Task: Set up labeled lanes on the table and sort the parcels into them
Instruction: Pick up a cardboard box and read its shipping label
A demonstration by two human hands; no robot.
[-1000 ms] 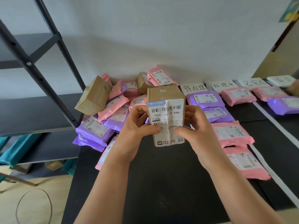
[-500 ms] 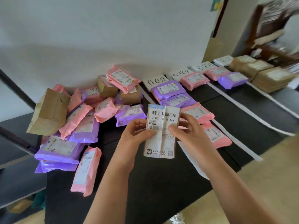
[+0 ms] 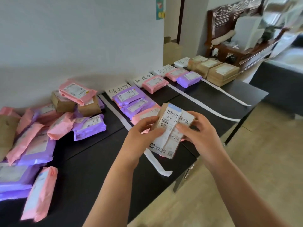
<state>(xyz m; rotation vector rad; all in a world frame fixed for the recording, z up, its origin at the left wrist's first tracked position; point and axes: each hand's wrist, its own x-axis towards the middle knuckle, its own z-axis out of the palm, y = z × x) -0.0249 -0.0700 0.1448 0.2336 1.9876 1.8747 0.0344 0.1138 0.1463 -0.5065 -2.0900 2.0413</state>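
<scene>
Presently, in the head view, both hands grasp one parcel: a small brown cardboard box (image 3: pixel 172 128) with a white barcode label facing the camera. The left hand (image 3: pixel 144 133) grips its left side with the thumb pressed on the label, and the right hand (image 3: pixel 198 133) grips its right side in the same manner. The box is held tilted, clear of the black table (image 3: pixel 91 169), above the first white strip (image 3: pixel 157 164) and nearer the near edge than the far edge. Four handwritten lane labels stand along the far edge: first label (image 3: pixel 118 88), second label (image 3: pixel 142 78), third label (image 3: pixel 164 69), fourth label (image 3: pixel 182 61); the fourth is too blurred to read. Purple parcels (image 3: pixel 129 95) lie in the first lane just below its label, with pink ones partly hidden behind the held box. One pink parcel (image 3: pixel 155 82) lies in the second lane. A pink mailer (image 3: pixel 176 73) and a purple mailer (image 3: pixel 189 78) lie side by side in the third. Stacked brown boxes (image 3: pixel 221 73) occupy the fourth lane at the far right corner. An unsorted heap (image 3: pixel 49 125) of pink, purple and brown parcels covers the left end of the table.
</scene>
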